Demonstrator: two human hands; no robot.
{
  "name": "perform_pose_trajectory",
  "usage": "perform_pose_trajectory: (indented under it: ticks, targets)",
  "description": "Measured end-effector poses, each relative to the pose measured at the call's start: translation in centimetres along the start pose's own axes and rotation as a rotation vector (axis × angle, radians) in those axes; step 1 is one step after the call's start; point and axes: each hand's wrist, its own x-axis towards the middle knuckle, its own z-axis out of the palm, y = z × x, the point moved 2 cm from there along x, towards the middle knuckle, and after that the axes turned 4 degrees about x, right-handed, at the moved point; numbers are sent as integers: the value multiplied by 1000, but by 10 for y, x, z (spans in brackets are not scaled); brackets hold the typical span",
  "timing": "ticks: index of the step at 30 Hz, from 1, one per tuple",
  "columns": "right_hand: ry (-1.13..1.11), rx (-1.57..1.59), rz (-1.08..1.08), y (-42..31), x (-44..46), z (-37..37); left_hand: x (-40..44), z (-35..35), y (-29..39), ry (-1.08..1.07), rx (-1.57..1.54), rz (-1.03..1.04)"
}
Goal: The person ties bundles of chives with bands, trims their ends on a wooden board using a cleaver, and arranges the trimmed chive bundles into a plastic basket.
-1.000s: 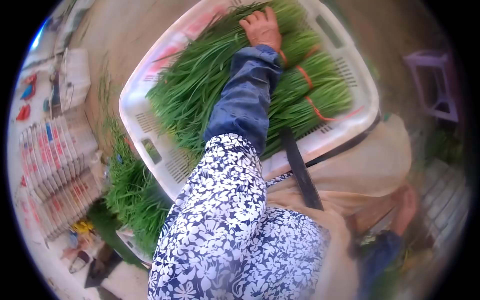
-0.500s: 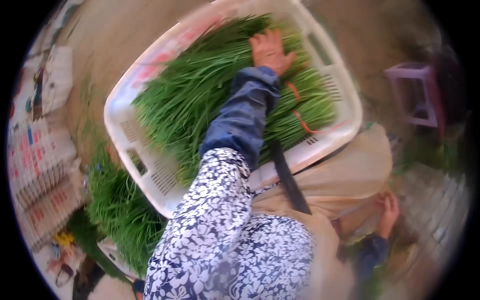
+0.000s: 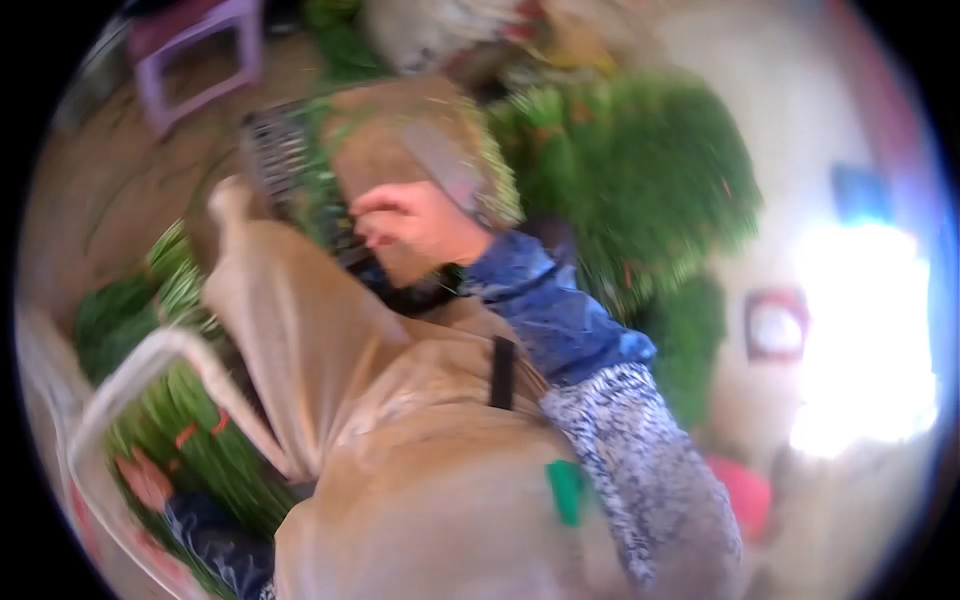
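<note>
My left hand [image 3: 147, 482] is at the lower left, lying open on long green chives [image 3: 215, 455] tied with red bands in the white plastic basket [image 3: 190, 352]. My right hand [image 3: 418, 222] hovers over or touches a brown board [image 3: 375, 140], its fingers curled together; blur hides whether anything is between them. Just beyond its knuckles a grey, blade-like piece [image 3: 440, 162] lies slanted across the board. Under the board shows a dark slotted crate [image 3: 275, 150], with green scraps along its edge.
Large heaps of bundled chives [image 3: 640, 180] stand right of the board. A purple stool [image 3: 200, 62] is at the upper left. A tan apron [image 3: 400, 460] covers my lap. At the right are a pink object [image 3: 740, 495] and a bright, glaring patch.
My view has swung right, from the basket to the board. My left hand stays on the chives, now at the lower left. My right hand now appears at the board.
</note>
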Motion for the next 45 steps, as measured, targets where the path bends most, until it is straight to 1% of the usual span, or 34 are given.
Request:
perform_pose_trajectory:
  ticks: [1, 2, 3, 4, 6, 7, 8, 11, 14, 15, 17, 18, 20, 21, 23, 25, 27, 28, 29, 30, 31, 32, 33, 34, 35, 36, 37, 38, 40, 41, 42, 43, 44, 45]
  targets:
    - [8, 60, -27, 3, -12, -3, 0, 7, -6, 57, 84, -31]
    - [57, 109, -24, 22, -28, -41, -1, 13, -13, 112, 167, -68]
    - [84, 137, -99, 27, -35, -49, -2, 21, -20, 165, 246, -108]
    - [109, 161, -177, 35, -46, -53, -6, 24, -23, 185, 351, -134]
    - [216, 166, -195, 28, -82, -64, -6, 33, -39, 191, 520, -187]
    - [298, 157, -197, 26, -94, -73, 2, 37, -58, 126, 592, -176]
    - [372, 222, -233, 12, -104, -72, 14, 40, -76, 5, 672, -140]
    - [640, 283, -402, 22, -140, -117, 41, 48, -129, -299, 971, 80]
    - [868, 266, -383, 64, -160, -181, 38, 1, -64, -207, 794, -73]
    - [908, 265, -312, 82, -165, -208, 38, -10, -44, -186, 746, -92]
    - [962, 272, 2, 156, -170, -256, 43, -30, -7, -153, 660, -82]
    - [976, 291, 4, 196, -178, -272, 47, -39, 13, -140, 614, -70]
    - [847, -326, 293, 260, -180, -300, 50, -57, 47, -115, 528, -48]
    - [836, -319, 281, 270, -177, -319, 50, -64, 64, -107, 485, -42]
    - [907, -458, 180, 281, -164, -348, 50, -80, 89, -96, 414, -24]
    - [921, -637, 183, 276, -131, -391, 43, -101, 113, -79, 352, -19]
    - [938, -606, 150, 265, -87, -431, 26, -118, 142, -59, 335, -22]
    - [958, -681, 160, 264, -64, -447, 13, -123, 159, 52, 341, 51]
    - [978, -755, 167, 266, -40, -460, 1, -132, 171, 65, 358, 32]
    - [995, -774, 216, 271, -17, -473, -10, -138, 182, 35, 361, 35]
    - [978, -757, 197, 273, 3, -481, -18, -144, 188, 2, 365, 38]
    - [969, -898, 337, 277, 19, -489, -24, -149, 181, 30, 289, 96]
    - [954, -1039, 477, 281, 35, -497, -29, -156, 186, 41, 308, 78]
    - [935, -1024, 465, 286, 48, -505, -33, -166, 200, 22, 268, 68]
    - [991, -1018, 491, 294, 56, -514, -33, -174, 211, -2, 230, 62]
    - [1046, -1014, 524, 304, 58, -518, -24, -180, 210, 34, 162, 99]
    - [1031, -1006, 530, 313, 57, -519, -22, -184, 258, 61, 41, 90]
    - [1063, -952, 446, 314, 56, -523, -7, -187, 276, 77, 71, 211]
    - [1155, -874, 258, 305, 50, -526, 9, -182, 359, 85, -244, 209]
    - [1158, -881, 240, 295, 41, -521, 8, -180, 418, 38, -370, 264]
    - [1119, -786, 182, 283, 25, -511, 1, -178, 480, -39, -447, 303]
    - [1080, -695, 129, 272, 6, -500, -2, -172, 521, -131, -537, 360]
    - [1062, -680, 18, 262, -11, -489, -8, -163, 557, -292, -694, 457]
    - [1043, -665, -96, 250, -27, -475, -13, -147, 587, -384, -802, 557]
